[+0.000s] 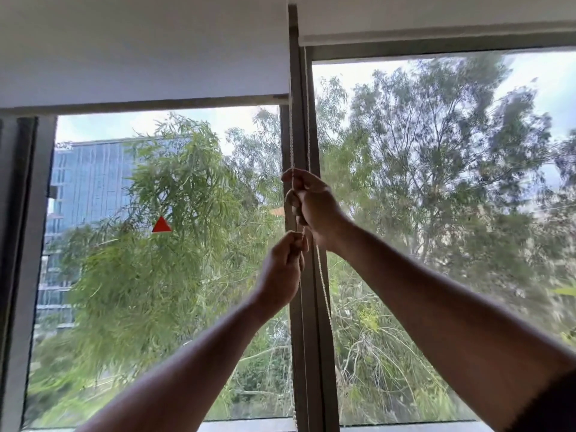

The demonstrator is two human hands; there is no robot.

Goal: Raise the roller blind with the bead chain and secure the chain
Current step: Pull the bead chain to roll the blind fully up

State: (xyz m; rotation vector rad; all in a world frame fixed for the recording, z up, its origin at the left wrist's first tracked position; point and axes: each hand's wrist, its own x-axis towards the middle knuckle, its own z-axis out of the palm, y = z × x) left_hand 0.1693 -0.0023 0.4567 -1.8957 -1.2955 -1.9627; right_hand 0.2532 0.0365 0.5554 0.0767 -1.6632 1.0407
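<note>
Bead chain [291,141] hanging as a loop down the dark window mullion [311,307], one strand at the mullion's left face, the other a little to the right and slanting away below the hands. Gripped in two places, stacked one above the other, probably so that one hand can hold tension while the other reaches for a new hold. Right hand [307,199] uppermost, closed in a fist around the left strand, knuckles toward the glass. Left hand [285,266] just below it, fingers pressed together and pinching the same strand near its top. Right strand running free past the right wrist, apparently unheld. Left roller blind [140,51] partly raised, bottom rail [149,102] roughly a quarter of the way down the pane; neighbouring right roller blind [436,17] rolled much higher, near the ceiling. Judging from that gap, more pulling likely needed before any securing. No hook or cleat for the chain visible; cannot tell where fastening happens. Plenty of free chain above the right hand, up to the rail, and a long slack run below toward the sill [249,425]. Both forearms angled up from below, nothing crowding them. Red triangle sticker [161,225] on the left pane, well clear.
</note>
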